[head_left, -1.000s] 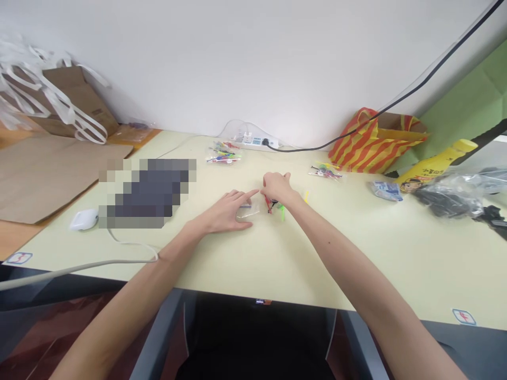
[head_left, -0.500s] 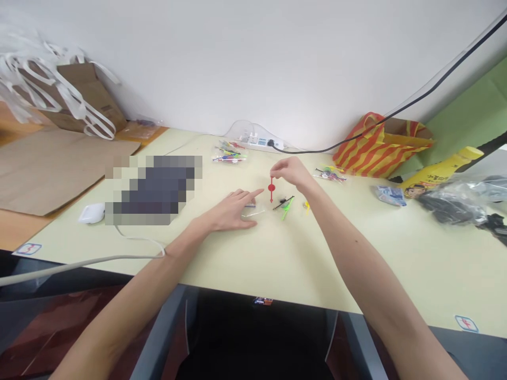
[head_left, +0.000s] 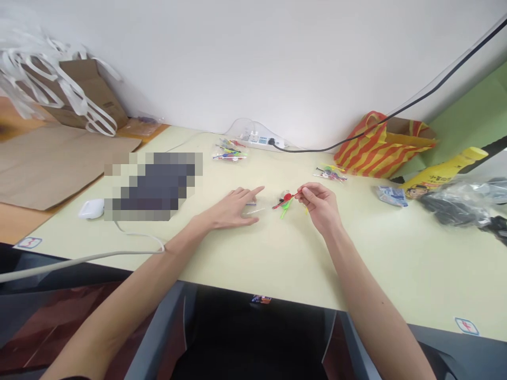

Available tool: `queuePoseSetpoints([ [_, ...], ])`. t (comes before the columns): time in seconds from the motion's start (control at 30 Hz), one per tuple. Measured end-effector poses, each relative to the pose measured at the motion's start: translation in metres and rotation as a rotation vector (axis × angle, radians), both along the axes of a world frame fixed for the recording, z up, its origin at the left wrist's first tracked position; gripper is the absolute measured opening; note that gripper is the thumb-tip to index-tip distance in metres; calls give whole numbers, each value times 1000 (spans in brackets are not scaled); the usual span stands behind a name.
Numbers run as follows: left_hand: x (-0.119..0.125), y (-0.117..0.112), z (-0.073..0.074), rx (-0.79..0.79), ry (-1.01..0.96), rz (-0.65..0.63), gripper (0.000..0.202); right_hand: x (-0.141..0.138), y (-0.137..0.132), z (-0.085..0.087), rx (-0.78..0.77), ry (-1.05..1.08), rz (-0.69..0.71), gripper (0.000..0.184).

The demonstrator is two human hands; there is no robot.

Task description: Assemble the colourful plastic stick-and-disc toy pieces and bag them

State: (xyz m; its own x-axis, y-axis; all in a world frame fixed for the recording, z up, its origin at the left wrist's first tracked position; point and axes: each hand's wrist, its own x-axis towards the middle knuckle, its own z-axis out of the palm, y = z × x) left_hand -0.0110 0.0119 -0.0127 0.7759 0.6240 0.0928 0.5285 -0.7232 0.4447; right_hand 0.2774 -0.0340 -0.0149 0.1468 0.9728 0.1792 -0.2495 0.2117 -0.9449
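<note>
Between the thumb and fingers of my right hand [head_left: 319,206] is one end of a thin red plastic stick with a round disc [head_left: 288,197] at its middle. It slants down to the left, over a small green plastic piece [head_left: 284,212] and a dark one. A bit of yellow shows beside my right fingers, mostly hidden. My left hand [head_left: 232,209] lies on the table with its fingers spread. Beside its thumb is a small clear plastic bag [head_left: 252,211], partly covered by the hand.
Clear packs of coloured plastic pieces lie at the back [head_left: 229,153] and at the back right [head_left: 331,173]. A power strip [head_left: 257,140] stands against the wall. Right of it are a striped bag [head_left: 380,150] and a yellow bottle [head_left: 443,171]. A white case [head_left: 91,209] sits left.
My right hand has moved right and nearer to me, tipping the red stick from hanging upright to a slant over the green and dark pieces. My left hand has stayed in place.
</note>
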Motion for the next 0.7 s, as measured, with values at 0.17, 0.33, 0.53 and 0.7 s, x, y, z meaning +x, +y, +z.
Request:
queuePoseSetpoints([
  [0.17,1,0,0,5,3,9,89,-6,-6,-3,8,-89,-53,26],
  [0.33,2,-1,1,6,0,13,88,-13,-9,-3,-26,-183,-43,30],
  [0.53,3,-2,0,29,-1,18,88,-25,-10,-9,-42,-445,-36,24],
  [0.7,5,-3,-2,49,24,16,87,-32,-12,-12,-43,-599,-12,15],
])
